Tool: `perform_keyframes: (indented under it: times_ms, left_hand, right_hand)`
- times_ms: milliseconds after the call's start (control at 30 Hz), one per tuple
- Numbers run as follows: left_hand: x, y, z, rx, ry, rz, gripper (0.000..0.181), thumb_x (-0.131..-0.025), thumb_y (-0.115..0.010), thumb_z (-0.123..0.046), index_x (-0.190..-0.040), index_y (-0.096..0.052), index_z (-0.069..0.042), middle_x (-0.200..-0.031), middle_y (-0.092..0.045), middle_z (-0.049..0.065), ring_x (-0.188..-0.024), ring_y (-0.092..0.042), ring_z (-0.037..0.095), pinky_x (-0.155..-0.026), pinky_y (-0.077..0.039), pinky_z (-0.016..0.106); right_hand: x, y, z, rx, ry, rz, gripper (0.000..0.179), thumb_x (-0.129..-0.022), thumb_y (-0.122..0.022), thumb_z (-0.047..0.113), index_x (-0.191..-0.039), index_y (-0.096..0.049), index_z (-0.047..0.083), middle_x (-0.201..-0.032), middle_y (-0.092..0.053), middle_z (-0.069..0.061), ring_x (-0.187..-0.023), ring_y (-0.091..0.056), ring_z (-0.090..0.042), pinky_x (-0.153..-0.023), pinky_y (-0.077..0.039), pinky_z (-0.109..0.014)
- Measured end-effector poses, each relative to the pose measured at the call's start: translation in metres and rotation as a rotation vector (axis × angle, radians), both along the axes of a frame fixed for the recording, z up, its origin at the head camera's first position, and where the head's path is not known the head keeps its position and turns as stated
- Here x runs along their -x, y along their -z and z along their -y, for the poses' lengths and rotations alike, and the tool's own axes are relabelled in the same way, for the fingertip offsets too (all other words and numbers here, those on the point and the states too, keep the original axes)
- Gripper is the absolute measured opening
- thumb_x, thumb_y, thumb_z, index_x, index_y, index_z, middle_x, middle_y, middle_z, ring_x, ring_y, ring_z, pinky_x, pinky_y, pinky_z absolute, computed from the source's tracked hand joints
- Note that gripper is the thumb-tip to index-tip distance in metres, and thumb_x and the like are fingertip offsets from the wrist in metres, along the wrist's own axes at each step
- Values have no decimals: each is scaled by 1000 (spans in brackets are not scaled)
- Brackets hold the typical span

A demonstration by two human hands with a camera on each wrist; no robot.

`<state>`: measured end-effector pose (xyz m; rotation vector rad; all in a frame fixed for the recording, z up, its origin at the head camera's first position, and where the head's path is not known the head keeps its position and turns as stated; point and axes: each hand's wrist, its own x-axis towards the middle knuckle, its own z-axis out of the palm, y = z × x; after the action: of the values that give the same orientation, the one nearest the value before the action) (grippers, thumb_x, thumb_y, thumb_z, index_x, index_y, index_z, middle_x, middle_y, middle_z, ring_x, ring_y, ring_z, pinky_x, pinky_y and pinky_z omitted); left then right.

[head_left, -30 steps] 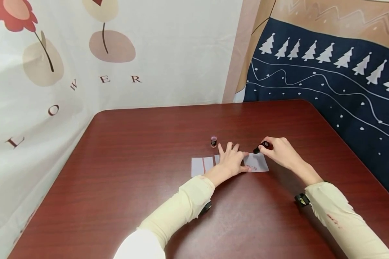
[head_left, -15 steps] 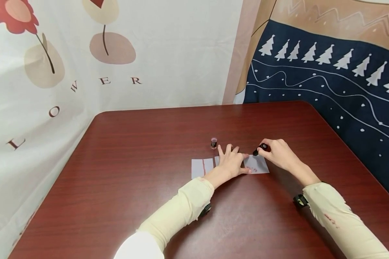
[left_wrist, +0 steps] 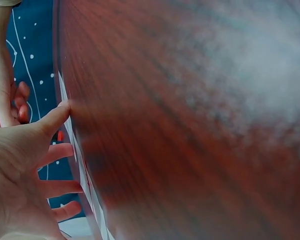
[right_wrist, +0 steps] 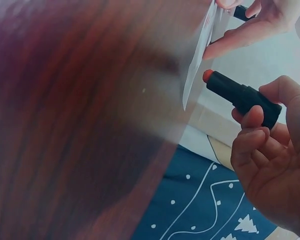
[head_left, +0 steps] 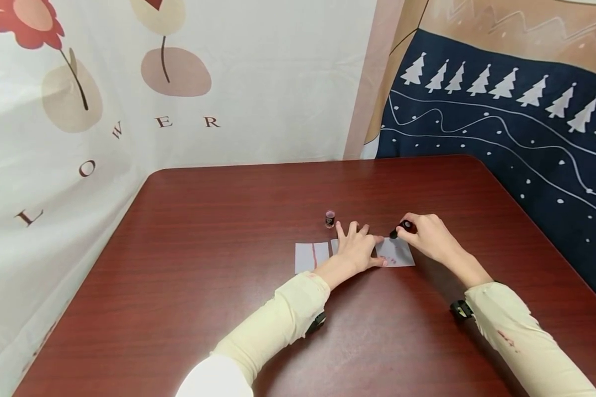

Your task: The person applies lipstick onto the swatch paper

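Left hand point(head_left: 354, 252), fingers spread, partly hid the middle paper point(head_left: 334, 247); small jar point(head_left: 330, 219) stood beyond on the surface point(head_left: 203, 248). Right hand point(head_left: 431, 238): fingers were clamped on black lipstick point(right_wrist: 245, 97).

Since a second ago, the right hand point(head_left: 429, 237) has edged slightly left relative to the paper point(head_left: 399, 253), its sleeve point(head_left: 519, 328) going along, and the lipstick point(right_wrist: 242, 95) stands a little steeper. The head view has shifted too: the small bottle point(head_left: 330, 220) appears slightly farther right and lower.
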<state>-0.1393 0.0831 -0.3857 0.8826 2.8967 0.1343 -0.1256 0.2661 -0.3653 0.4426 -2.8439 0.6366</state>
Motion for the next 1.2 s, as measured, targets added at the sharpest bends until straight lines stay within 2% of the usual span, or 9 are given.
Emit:
perform_keyframes:
  times_ms: [600, 1200]
  left_hand:
    - [-1, 1, -1, -1, -10, 3, 58, -78, -61, -61, -131, -54, -38, -143, -41, 2, -124, -33, 25, -102, -13, 62]
    - [-1, 1, -1, -4, -17, 6, 57, -78, -61, -61, -131, -53, -39, -143, -41, 1, -125, -31, 25, -102, -13, 61]
  right_hand:
    - [1, 5, -1, -24, -9, -22, 15, -85, -63, 13, -89, -66, -2, -73, -65, -9, -54, -50, -12, -51, -41, -29]
    - [1, 1, 1, -49, -53, -12, 12, -83, -64, 10, -86, -66, -1, -69, -62, -5, -53, -47, -10, -51, -41, -28]
